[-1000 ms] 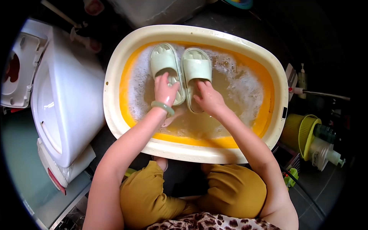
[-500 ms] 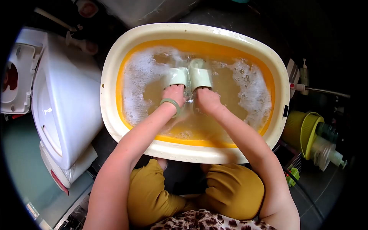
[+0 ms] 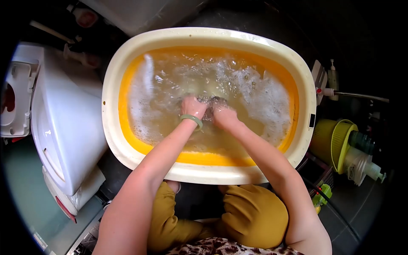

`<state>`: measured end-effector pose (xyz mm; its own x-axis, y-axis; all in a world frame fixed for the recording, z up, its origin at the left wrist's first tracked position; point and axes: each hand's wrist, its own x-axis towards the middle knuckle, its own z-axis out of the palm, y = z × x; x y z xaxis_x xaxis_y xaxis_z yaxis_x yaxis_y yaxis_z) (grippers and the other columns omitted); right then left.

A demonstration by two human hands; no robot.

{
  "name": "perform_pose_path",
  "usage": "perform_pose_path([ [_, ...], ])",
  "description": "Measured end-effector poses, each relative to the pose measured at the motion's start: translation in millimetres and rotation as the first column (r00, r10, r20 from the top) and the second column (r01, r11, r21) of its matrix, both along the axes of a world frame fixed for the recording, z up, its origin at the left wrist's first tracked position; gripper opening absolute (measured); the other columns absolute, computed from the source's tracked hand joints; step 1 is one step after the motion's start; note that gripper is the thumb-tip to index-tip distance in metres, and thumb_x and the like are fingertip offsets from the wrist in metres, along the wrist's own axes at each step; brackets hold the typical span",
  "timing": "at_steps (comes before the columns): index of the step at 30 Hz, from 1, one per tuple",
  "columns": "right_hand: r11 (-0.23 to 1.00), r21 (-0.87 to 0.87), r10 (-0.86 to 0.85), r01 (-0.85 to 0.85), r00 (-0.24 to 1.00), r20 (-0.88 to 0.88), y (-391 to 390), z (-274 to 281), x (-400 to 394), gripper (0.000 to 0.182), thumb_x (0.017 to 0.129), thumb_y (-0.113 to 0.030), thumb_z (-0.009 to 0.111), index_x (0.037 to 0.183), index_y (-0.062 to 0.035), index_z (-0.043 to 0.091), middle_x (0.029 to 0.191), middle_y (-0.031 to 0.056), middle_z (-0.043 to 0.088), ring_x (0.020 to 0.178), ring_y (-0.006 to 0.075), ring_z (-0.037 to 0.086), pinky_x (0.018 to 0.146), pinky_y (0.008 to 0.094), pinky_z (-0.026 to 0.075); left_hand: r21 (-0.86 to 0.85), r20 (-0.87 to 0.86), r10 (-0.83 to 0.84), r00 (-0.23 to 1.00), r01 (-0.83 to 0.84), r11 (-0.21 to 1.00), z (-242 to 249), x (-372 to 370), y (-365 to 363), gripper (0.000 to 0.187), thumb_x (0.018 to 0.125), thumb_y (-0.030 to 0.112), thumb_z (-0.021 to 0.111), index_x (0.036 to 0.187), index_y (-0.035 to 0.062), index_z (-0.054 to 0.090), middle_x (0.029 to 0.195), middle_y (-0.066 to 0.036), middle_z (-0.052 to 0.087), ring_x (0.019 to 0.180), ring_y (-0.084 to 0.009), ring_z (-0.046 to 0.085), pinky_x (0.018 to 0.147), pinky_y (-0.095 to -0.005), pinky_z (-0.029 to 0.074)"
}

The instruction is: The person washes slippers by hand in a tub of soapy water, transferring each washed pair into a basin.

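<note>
Cloudy, soapy water fills a large cream tub (image 3: 111, 140) with a yellow-orange inside. My left hand (image 3: 193, 107), with a pale green bangle (image 3: 192, 119) at the wrist, dips into the middle of the water. Close beside it is my right hand (image 3: 224, 114), also partly under the surface. A pair of pale green slippers (image 3: 206, 86) shows only as a blurred, light patch just beyond my hands, under rippling water. My fingers are down at the slippers' openings, and the water hides their tips.
White foam (image 3: 270, 100) floats along both sides of the tub. To the left stand a white toilet (image 3: 70, 110) and its lid. At the right are a yellow-green bucket (image 3: 333, 144), a pump bottle (image 3: 333, 78) and a dark hose (image 3: 335, 212).
Both slippers, half above the surface before, have been pushed down under the water with my hands. The water is more rippled and the foam has spread. The whole view has shifted slightly.
</note>
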<state>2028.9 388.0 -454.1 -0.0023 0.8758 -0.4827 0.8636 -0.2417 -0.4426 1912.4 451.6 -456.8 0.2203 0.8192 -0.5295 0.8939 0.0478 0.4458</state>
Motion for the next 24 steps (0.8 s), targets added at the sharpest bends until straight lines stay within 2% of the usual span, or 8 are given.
perform_pose_path([
  [1, 1.0, -0.013, 0.001, -0.001, 1.0, 0.0, -7, -3, 0, 0.037, 0.075, -0.012, 0.053, 0.111, -0.0053, 0.053, 0.11, 0.0166, 0.056, 0.097, 0.0322, 0.057, 0.079, 0.0434, 0.047, 0.101, 0.106, 0.189, 0.976, -0.199, 0.975, -1, 2, -7, 0.043, 0.063, 0.024, 0.064, 0.097, -0.0031, 0.059, 0.103, -0.024, 0.057, 0.094, -0.0374, 0.055, 0.081, -0.039, 0.044],
  [7, 0.989, -0.143, -0.054, 0.031, 0.986, -0.16, -12, 10, 10, 0.051, 0.076, -0.015, 0.054, 0.125, -0.0138, 0.041, 0.115, 0.0196, 0.05, 0.102, 0.0353, 0.052, 0.083, 0.0445, 0.045, 0.102, 0.295, 0.142, 0.945, -0.18, 0.978, 5, -2, -1, 0.051, 0.059, 0.03, 0.07, 0.095, -0.0034, 0.055, 0.092, -0.022, 0.058, 0.089, -0.0368, 0.054, 0.078, -0.0405, 0.043],
  [11, 0.979, 0.099, -0.141, 0.176, 0.948, -0.287, -26, 9, 15, 0.05, 0.075, -0.016, 0.058, 0.123, -0.0143, 0.043, 0.105, 0.0199, 0.052, 0.097, 0.0341, 0.053, 0.081, 0.0422, 0.045, 0.15, 0.422, 0.151, 0.894, -0.233, 0.961, 6, -7, -17, 0.049, 0.062, 0.032, 0.073, 0.091, -0.0025, 0.054, 0.082, -0.016, 0.056, 0.08, -0.0322, 0.052, 0.072, -0.0384, 0.043],
  [13, 0.948, 0.233, -0.121, 0.219, 0.92, -0.372, -35, 9, 16, 0.05, 0.075, -0.016, 0.06, 0.121, -0.0113, 0.044, 0.101, 0.0183, 0.053, 0.094, 0.0311, 0.055, 0.079, 0.0396, 0.045, 0.201, 0.498, 0.124, 0.858, -0.254, 0.946, 30, -9, -30, 0.044, 0.066, 0.026, 0.075, 0.091, -0.0023, 0.054, 0.077, -0.011, 0.053, 0.07, -0.0186, 0.05, 0.064, -0.0318, 0.044],
  [15, 0.892, -0.028, -0.27, 0.451, 0.482, -0.834, -38, 16, 12, 0.045, 0.078, -0.02, 0.061, 0.118, -0.0065, 0.046, 0.097, 0.0106, 0.055, 0.089, 0.0194, 0.055, 0.076, 0.0313, 0.044, 0.237, 0.544, 0.073, 0.836, -0.237, 0.942, 35, -12, -39, 0.039, 0.068, 0.023, 0.074, 0.091, -0.0019, 0.054, 0.077, -0.01, 0.053, 0.068, -0.0179, 0.05, 0.062, -0.0309, 0.044],
  [16, 0.896, -0.024, -0.262, 0.444, 0.484, -0.835, -39, 23, 11, 0.045, 0.078, -0.02, 0.061, 0.118, -0.0065, 0.046, 0.097, 0.0106, 0.055, 0.089, 0.0194, 0.055, 0.076, 0.0313, 0.044, 0.278, 0.588, 0.017, 0.809, -0.222, 0.935, 38, -12, -42, 0.034, 0.07, 0.02, 0.072, 0.09, -0.0015, 0.054, 0.077, -0.01, 0.053, 0.066, -0.0172, 0.05, 0.059, -0.03, 0.044],
  [20, 0.673, -0.511, -0.556, 0.534, -0.09, -0.827, -36, 41, 22, 0.034, 0.085, -0.026, 0.058, 0.111, -0.0056, 0.051, 0.09, 0.0005, 0.055, 0.075, 0.0076, 0.049, 0.067, 0.0208, 0.04, 0.19, 0.688, -0.046, 0.724, -0.118, 0.975, 59, -9, -54, 0.025, 0.078, 0.019, 0.063, 0.09, -0.0025, 0.057, 0.073, -0.012, 0.058, 0.061, -0.022, 0.054, 0.059, -0.0308, 0.045],
  [24, 0.657, -0.233, -0.456, 0.717, 0.132, -0.88, -25, 52, 29, 0.027, 0.086, -0.022, 0.057, 0.107, -0.0061, 0.051, 0.086, -0.0009, 0.054, 0.071, 0.0058, 0.046, 0.063, 0.0201, 0.04, 0.404, 0.618, -0.166, 0.768, -0.129, 0.906, 72, 0, -63, 0.023, 0.077, 0.022, 0.059, 0.092, 0.0048, 0.059, 0.075, -0.015, 0.059, 0.071, -0.0329, 0.057, 0.066, -0.0416, 0.045],
])
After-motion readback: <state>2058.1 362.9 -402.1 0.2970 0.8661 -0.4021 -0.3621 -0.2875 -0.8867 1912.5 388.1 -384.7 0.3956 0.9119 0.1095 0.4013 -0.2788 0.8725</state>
